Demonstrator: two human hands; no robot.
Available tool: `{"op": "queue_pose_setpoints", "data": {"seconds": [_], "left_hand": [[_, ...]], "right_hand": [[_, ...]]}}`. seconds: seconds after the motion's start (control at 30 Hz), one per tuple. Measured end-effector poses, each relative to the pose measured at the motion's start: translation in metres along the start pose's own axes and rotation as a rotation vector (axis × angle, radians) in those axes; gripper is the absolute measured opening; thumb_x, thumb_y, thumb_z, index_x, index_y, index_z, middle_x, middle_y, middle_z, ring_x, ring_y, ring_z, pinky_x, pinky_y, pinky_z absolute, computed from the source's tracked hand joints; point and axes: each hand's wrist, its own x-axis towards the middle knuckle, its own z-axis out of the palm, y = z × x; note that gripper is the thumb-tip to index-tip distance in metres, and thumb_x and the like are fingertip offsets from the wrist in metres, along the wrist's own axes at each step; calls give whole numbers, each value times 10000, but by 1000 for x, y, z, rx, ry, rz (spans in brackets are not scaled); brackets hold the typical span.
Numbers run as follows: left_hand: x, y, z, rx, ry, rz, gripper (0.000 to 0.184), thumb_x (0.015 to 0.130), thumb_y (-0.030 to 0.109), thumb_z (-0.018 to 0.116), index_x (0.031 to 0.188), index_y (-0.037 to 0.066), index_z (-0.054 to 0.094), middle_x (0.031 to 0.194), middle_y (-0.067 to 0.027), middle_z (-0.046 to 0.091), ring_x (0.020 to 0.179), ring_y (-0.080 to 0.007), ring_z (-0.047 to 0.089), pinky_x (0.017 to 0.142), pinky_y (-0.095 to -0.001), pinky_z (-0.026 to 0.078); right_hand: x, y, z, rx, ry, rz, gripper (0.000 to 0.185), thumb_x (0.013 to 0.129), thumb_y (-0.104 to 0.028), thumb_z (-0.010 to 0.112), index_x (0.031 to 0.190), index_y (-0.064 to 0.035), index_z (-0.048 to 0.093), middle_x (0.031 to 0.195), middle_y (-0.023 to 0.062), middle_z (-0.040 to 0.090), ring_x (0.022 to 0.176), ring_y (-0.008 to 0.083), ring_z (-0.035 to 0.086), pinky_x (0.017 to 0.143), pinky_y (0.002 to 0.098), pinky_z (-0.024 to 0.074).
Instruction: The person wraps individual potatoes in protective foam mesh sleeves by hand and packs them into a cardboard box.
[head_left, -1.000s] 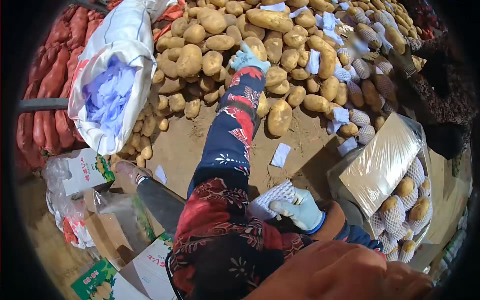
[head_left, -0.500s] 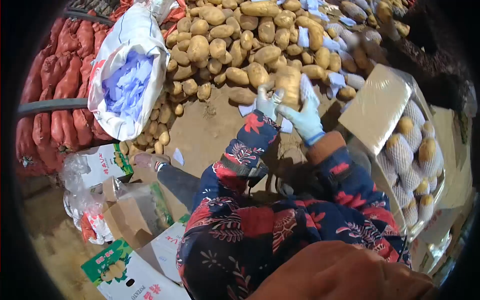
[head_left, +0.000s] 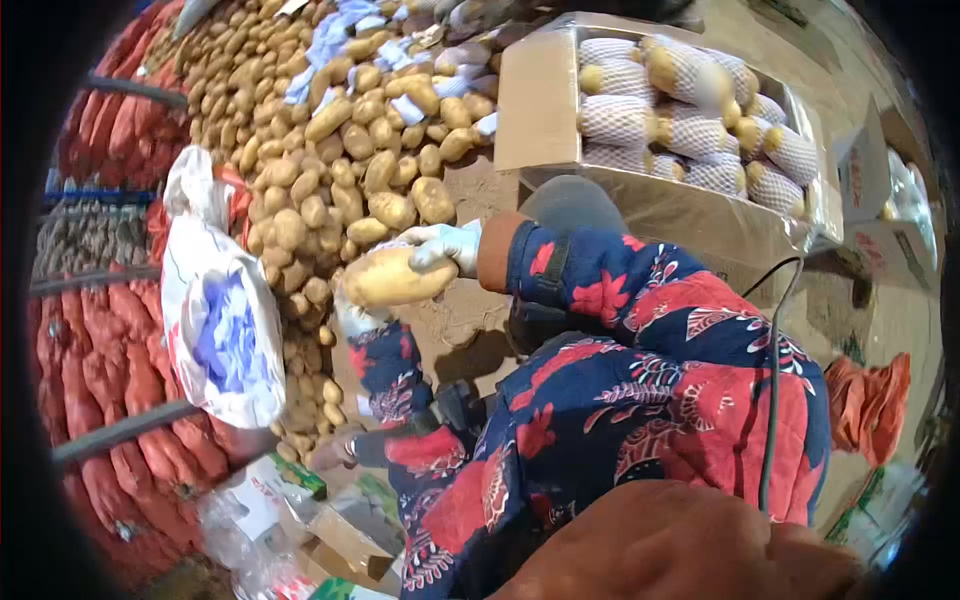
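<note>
A huge heap of loose potatoes [head_left: 290, 190] fills the upper left, seen from above by a person whose navy and red flowered jacket [head_left: 650, 380] spreads across the lower middle. Down the far left edge lie stacked red sacks [head_left: 110, 350], with dark bars running across them. At the upper right, an open cardboard box [head_left: 540, 95] wrapped in clear film holds potatoes in white netting [head_left: 615, 120], packed close together, with bare ends showing on several. Between the red sacks and the heap, a white sack [head_left: 185, 275] gapes open, showing pale purple pieces [head_left: 225, 335] inside. Printed cartons [head_left: 265, 490] and crumpled clear plastic lie at the lower left, and a crumpled orange-red bag [head_left: 868, 405] lies near the right edge. Bare brown ground [head_left: 480, 315] shows between the heap and the jacket. Just left of the picture's centre, in front of the heap, one big potato [head_left: 400, 280] is held between the person's gloved hands. The right hand [head_left: 447, 248] grips its upper right side, fingers curled over it; the left hand [head_left: 358, 318] holds its lower left end from beneath, fingers mostly hidden. Smallest are the light blue scraps [head_left: 407, 110] scattered over the heap
</note>
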Motion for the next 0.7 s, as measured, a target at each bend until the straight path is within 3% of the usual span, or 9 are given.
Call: {"op": "queue_pose_setpoints", "data": {"seconds": [0.1,0.17,0.3,0.33,0.43,0.57,0.63,0.67,0.7], "left_hand": [[-10,-25,-45,126,341,192,355,875,180,524,1147,-29,435,1067,-167,561,949,-254,568,818,-381,482],[-33,-14,-3,290,300,393,273,910,192,501,1064,-32,474,1020,-115,551,899,-214,560,813,-355,478],[-70,11,77,907,-328,833,158,872,149,544,946,10,543,903,-100,538,805,-191,547,791,-328,461],[-69,-7,73,734,-444,781,163,851,134,565,971,25,545,903,-109,549,802,-204,553,783,-322,449],[-73,-1,76,788,-532,762,194,866,151,547,1012,23,560,918,-96,565,804,-179,557,770,-301,454],[-65,-42,33,846,-459,612,191,875,153,535,1010,22,571,918,-92,566,798,-162,558,745,-290,455],[-71,-59,15,838,-404,480,169,879,131,523,995,20,578,914,-90,565,787,-156,557,731,-287,453],[-73,-76,2,870,-360,408,161,875,120,526,987,19,585,898,-82,563,787,-162,557,727,-285,452],[-79,-83,-3,869,-351,399,161,875,120,526,987,19,585,898,-82,563,787,-162,557,727,-285,452]], "right_hand": [[-10,-19,-1,-850,176,-199,776,585,-308,778,1229,-15,458,1148,128,545,1067,212,515,928,328,398],[-31,-38,12,-927,257,-236,778,573,-313,779,1221,-17,467,1138,136,552,1053,220,527,921,333,407],[-89,-71,6,-1051,510,-312,785,557,-275,778,1223,-10,458,1143,156,548,1066,220,530,921,335,420],[-109,-80,0,-944,547,-381,759,566,-235,772,1219,-7,459,1138,151,553,1064,219,531,926,330,418],[-193,-118,-12,-579,485,-611,733,589,-158,767,1229,-6,443,1169,118,529,1075,208,518,957,325,396],[-306,-172,-3,-1196,754,-577,717,601,-139,752,1241,-23,450,1230,112,482,1141,220,466,989,331,363],[-344,-176,-47,-1783,794,-436,709,630,-160,730,1276,-91,445,1269,128,458,1194,268,415,1031,365,304],[-360,-160,-104,-2100,851,-180,736,656,-203,698,1326,-158,396,1318,147,406,1224,327,360,1057,386,251],[-361,-150,-109,-2069,806,-153,761,666,-210,661,1355,-167,342,1347,175,360,1222,351,351,1057,400,248]]}}
